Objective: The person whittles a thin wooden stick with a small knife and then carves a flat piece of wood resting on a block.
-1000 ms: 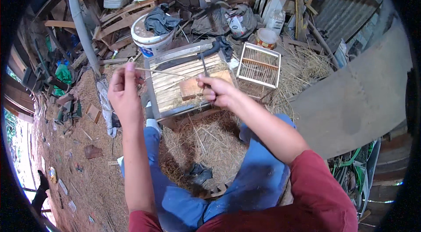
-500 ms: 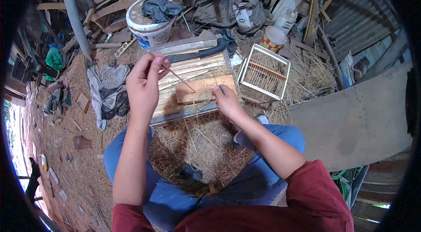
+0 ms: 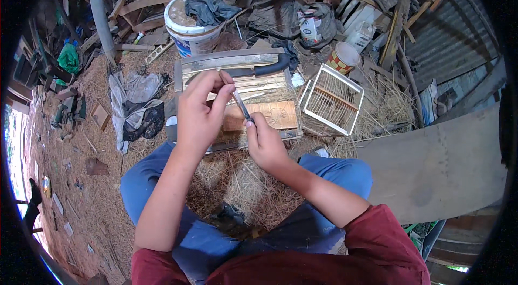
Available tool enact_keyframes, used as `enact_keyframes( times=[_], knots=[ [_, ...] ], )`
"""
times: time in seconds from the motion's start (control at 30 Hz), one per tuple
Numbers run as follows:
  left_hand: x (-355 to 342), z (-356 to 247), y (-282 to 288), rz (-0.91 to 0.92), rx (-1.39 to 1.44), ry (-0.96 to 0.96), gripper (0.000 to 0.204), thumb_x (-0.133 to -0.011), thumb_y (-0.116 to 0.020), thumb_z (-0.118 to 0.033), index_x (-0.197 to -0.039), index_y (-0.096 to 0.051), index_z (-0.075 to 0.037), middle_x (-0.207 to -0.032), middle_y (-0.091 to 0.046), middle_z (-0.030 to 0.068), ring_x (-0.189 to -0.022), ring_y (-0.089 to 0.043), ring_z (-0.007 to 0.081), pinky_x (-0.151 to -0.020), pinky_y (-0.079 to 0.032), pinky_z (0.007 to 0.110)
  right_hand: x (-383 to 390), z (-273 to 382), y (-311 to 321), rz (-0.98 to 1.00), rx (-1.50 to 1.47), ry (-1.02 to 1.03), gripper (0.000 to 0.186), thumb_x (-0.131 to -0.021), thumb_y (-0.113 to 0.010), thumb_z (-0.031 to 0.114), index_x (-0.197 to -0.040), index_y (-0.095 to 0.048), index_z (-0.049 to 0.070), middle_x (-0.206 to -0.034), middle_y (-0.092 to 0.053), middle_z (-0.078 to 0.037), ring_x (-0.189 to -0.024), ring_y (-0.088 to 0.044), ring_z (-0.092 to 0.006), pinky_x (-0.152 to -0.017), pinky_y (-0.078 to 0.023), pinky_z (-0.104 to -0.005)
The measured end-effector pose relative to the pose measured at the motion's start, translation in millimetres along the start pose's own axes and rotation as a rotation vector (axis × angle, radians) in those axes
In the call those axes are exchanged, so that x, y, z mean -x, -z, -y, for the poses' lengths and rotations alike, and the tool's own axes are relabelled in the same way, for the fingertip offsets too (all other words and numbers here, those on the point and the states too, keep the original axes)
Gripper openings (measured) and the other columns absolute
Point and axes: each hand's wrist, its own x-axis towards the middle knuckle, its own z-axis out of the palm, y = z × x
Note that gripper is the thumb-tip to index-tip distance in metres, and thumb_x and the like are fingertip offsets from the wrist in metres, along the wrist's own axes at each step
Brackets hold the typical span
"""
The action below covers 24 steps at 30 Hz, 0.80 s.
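Note:
My left hand, thumb and fingers pinched, is at the upper end of a slender tool, light above and dark below. My right hand grips the tool's dark lower end. Beneath it lies a flat wooden block with curved lines marked on its face. The block rests on a low slatted wooden platform in front of my crossed legs. Farther back on the platform lies a large blade with a black handle, its other end partly hidden behind my left hand.
A small white-framed cage stands right of the platform. Behind are a white bucket with black plastic on top and a red-and-yellow checkered tin. A grey cloth lies left; a flat board lies right. Straw covers the floor.
Both hands have come together over the block's near left part. The thin stick in my left hand no longer shows clearly; my right hand has left the block and now grips the slender tool.

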Motion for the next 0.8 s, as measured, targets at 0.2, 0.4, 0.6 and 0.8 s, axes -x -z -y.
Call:
enact_keyframes(
  times=[0.2, 0.4, 0.6, 0.8],
  knots=[
    [5, -6, 3, 0.005, -0.214, -0.111, 0.004, -0.096, -0.067, 0.004, -0.095, -0.064, 0.006, -0.092, -0.067, 0.0094, -0.080, -0.066, 0.0135, -0.070, -0.056, 0.027, -1, 16, 4, 0.022, -0.005, 0.058, 0.014, -0.109, -0.047, 0.016, -0.112, -0.046, 0.002, -0.072, -0.061, -0.029, -0.072, -0.063, -0.0530, -0.062, -0.044, -0.0611],
    [10, -7, -1, 0.016, -0.189, -0.083, 0.005, -0.096, -0.066, 0.005, -0.092, -0.062, 0.006, -0.089, -0.066, 0.0093, -0.081, -0.065, 0.0143, -0.068, -0.055, 0.028, -2, 20, 6, 0.054, 0.098, 0.067, 0.013, -0.108, -0.048, 0.014, -0.110, -0.044, 0.002, -0.068, -0.061, -0.030, -0.066, -0.063, -0.0528, -0.059, -0.045, -0.0620],
    [21, -13, -6, -0.033, -0.081, -0.012, 0.005, -0.093, -0.067, 0.005, -0.093, -0.062, 0.004, -0.083, -0.059, 0.0123, -0.077, -0.063, 0.0242, -0.069, -0.050, 0.033, 8, -31, -12, 0.175, 0.337, -0.153, 0.021, -0.107, -0.044, 0.022, -0.113, -0.044, 0.002, -0.072, -0.065, -0.031, -0.072, -0.067, -0.0522, -0.065, -0.051, -0.0633],
    [29, -14, -11, 0.037, -0.119, -0.095, 0.005, -0.095, -0.066, 0.008, -0.097, -0.062, 0.005, -0.088, -0.061, 0.0116, -0.076, -0.064, 0.0197, -0.068, -0.053, 0.030, 21, -76, -12, 0.199, 0.295, -0.180, 0.021, -0.106, -0.044, 0.018, -0.110, -0.045, -0.003, -0.075, -0.067, -0.032, -0.073, -0.067, -0.0528, -0.067, -0.053, -0.0619]
  ],
)
